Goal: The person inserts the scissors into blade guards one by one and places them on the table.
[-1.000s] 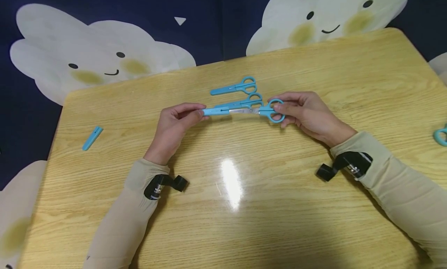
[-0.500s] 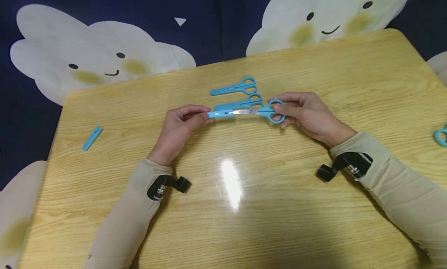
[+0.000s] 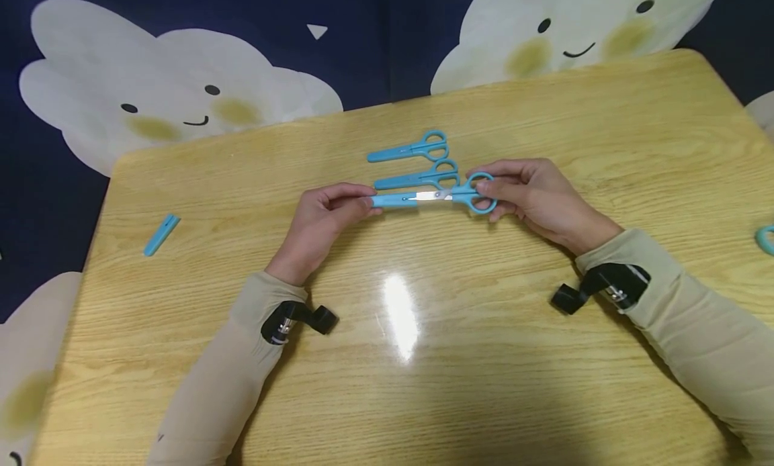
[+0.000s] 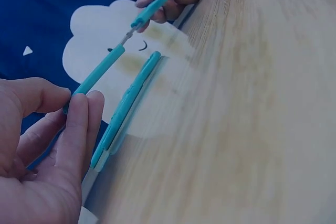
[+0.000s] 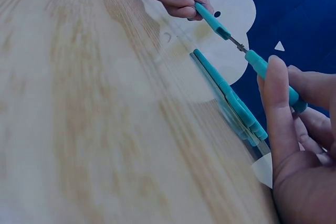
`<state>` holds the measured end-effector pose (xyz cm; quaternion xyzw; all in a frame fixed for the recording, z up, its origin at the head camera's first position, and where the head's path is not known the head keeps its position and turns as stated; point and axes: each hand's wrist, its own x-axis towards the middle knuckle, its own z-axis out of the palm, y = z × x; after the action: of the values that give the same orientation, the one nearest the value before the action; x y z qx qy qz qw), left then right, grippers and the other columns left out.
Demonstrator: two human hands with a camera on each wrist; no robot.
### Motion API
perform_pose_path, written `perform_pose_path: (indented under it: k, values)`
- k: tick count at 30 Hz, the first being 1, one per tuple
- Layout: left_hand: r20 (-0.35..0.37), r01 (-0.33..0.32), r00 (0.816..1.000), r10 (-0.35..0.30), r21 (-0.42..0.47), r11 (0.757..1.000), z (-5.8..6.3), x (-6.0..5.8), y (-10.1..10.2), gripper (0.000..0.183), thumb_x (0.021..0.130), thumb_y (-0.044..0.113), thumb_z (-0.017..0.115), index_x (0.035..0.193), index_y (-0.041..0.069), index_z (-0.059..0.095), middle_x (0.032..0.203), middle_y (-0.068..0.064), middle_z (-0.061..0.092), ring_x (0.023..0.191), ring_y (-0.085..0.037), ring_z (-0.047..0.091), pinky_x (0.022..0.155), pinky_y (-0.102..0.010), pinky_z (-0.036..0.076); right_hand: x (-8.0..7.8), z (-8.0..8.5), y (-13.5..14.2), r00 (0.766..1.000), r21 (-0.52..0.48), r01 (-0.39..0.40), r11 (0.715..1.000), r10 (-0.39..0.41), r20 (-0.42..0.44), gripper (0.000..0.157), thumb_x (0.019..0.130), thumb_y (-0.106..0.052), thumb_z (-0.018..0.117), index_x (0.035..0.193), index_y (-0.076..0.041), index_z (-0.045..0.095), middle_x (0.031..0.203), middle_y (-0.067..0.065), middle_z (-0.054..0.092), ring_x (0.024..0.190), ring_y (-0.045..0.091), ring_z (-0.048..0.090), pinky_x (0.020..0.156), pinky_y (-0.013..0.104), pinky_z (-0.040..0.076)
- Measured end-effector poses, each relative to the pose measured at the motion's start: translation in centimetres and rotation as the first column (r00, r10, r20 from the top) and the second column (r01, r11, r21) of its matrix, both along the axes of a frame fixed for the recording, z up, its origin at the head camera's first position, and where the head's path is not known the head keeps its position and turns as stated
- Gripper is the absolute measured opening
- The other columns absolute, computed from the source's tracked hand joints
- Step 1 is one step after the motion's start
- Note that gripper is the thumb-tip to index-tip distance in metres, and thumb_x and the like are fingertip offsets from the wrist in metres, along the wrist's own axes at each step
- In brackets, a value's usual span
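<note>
My right hand (image 3: pixel 532 194) pinches the handles of a pair of light-blue scissors (image 3: pixel 474 194), held above the table. Between the thumb and fingers of my left hand (image 3: pixel 329 221) is the closed end of a blue sheath (image 3: pixel 393 200). The blades are partly inside the sheath, and a short length of bare metal shows between sheath and handles. In the left wrist view the sheath (image 4: pixel 100 72) and handles (image 4: pixel 151 9) line up. The right wrist view also has the scissors' handle (image 5: pixel 257 64) in the right fingers and the sheath (image 5: pixel 211 20) in the left.
Just behind the hands lie two sheathed blue scissors, one nearer (image 3: pixel 417 177) and one farther (image 3: pixel 411 149). A loose blue sheath (image 3: pixel 161 235) lies at the left of the wooden table (image 3: pixel 484 358). A teal ring-shaped handle (image 3: pixel 766 240) is cut off at the right edge.
My left hand has moved to the right, sliding the sheath farther over the blades, so less metal shows. The right hand has stayed nearly still. The head view has shifted slightly.
</note>
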<state>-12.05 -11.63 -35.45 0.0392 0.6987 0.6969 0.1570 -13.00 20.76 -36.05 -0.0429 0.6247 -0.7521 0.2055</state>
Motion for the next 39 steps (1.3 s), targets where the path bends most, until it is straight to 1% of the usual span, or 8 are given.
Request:
perform_pose_path:
  k: [6,10,13,20,24,29,33,39]
  values:
    - [0.029,0.017,0.999,-0.019,0.073,0.997,-0.1,0.0,0.4,0.030,0.091,0.006,0.065,0.119,-0.005,0.064,0.106,-0.006,0.071,0.093,-0.017,0.074,0.094,-0.028,0.055,-0.1,0.0,0.2,1.000,0.013,-0.001,1.000,0.001,-0.006,0.046,0.088,-0.011,0.071,0.125,0.011,0.057,0.094,0.010,0.075,0.079,0.013,0.073,0.061,0.024,0.058]
    - [0.041,0.026,0.999,-0.031,0.096,0.995,-0.3,-0.1,0.7,0.031,0.090,0.004,0.065,0.120,-0.005,0.064,0.103,-0.006,0.072,0.094,-0.018,0.074,0.092,-0.028,0.056,-0.1,-0.1,0.3,1.000,0.019,0.001,1.000,0.000,-0.008,0.046,0.088,-0.011,0.071,0.126,0.011,0.057,0.094,0.009,0.075,0.078,0.013,0.073,0.060,0.024,0.058]
    - [0.044,0.037,0.998,-0.041,0.098,0.994,-0.4,-0.1,0.9,0.031,0.089,0.004,0.067,0.119,-0.004,0.065,0.100,-0.008,0.074,0.095,-0.019,0.074,0.091,-0.027,0.057,-0.1,-0.1,0.4,1.000,0.018,0.000,1.000,0.001,-0.010,0.046,0.088,-0.011,0.071,0.126,0.011,0.057,0.094,0.009,0.075,0.078,0.013,0.073,0.060,0.024,0.058]
    - [0.047,0.063,0.997,-0.067,0.077,0.995,-0.5,-0.1,1.2,0.030,0.089,0.004,0.068,0.118,-0.002,0.066,0.110,-0.015,0.072,0.099,-0.021,0.074,0.091,-0.028,0.056,-0.1,-0.1,0.4,1.000,0.017,-0.006,1.000,0.007,-0.021,0.046,0.088,-0.011,0.071,0.126,0.012,0.057,0.094,0.009,0.075,0.078,0.013,0.073,0.060,0.024,0.058]
    - [0.061,0.076,0.995,-0.080,0.073,0.994,-0.4,-0.1,1.3,0.030,0.089,0.002,0.068,0.119,-0.003,0.066,0.109,-0.019,0.071,0.097,-0.020,0.074,0.090,-0.029,0.057,-0.1,0.0,0.5,1.000,0.020,-0.008,1.000,0.009,-0.030,0.048,0.088,-0.010,0.071,0.126,0.014,0.055,0.093,0.009,0.075,0.077,0.013,0.073,0.059,0.024,0.058]
    - [0.086,0.080,0.992,-0.089,0.105,0.991,-0.4,-0.1,1.6,0.032,0.089,0.000,0.067,0.120,-0.005,0.064,0.105,-0.017,0.072,0.094,-0.019,0.074,0.088,-0.033,0.058,-0.1,0.1,0.5,0.999,0.014,-0.013,1.000,0.014,-0.034,0.046,0.087,-0.009,0.071,0.125,0.013,0.056,0.091,0.010,0.076,0.076,0.013,0.073,0.058,0.025,0.058]
    - [0.074,0.090,0.993,-0.097,0.090,0.992,-0.5,0.0,1.7,0.031,0.088,0.003,0.069,0.118,-0.004,0.066,0.105,-0.016,0.072,0.093,-0.019,0.073,0.088,-0.033,0.058,0.0,0.1,0.5,0.999,0.011,-0.018,1.000,0.019,-0.032,0.045,0.087,-0.008,0.071,0.125,0.013,0.057,0.091,0.009,0.076,0.076,0.014,0.073,0.058,0.025,0.058]
    - [0.054,0.098,0.993,-0.101,0.052,0.994,-0.3,0.1,1.8,0.030,0.087,0.006,0.071,0.117,-0.001,0.068,0.104,-0.015,0.073,0.093,-0.018,0.073,0.086,-0.032,0.059,0.0,0.2,0.5,0.999,0.026,-0.017,1.000,0.018,-0.037,0.050,0.087,-0.010,0.072,0.126,0.015,0.054,0.090,0.009,0.077,0.075,0.013,0.073,0.058,0.025,0.058]
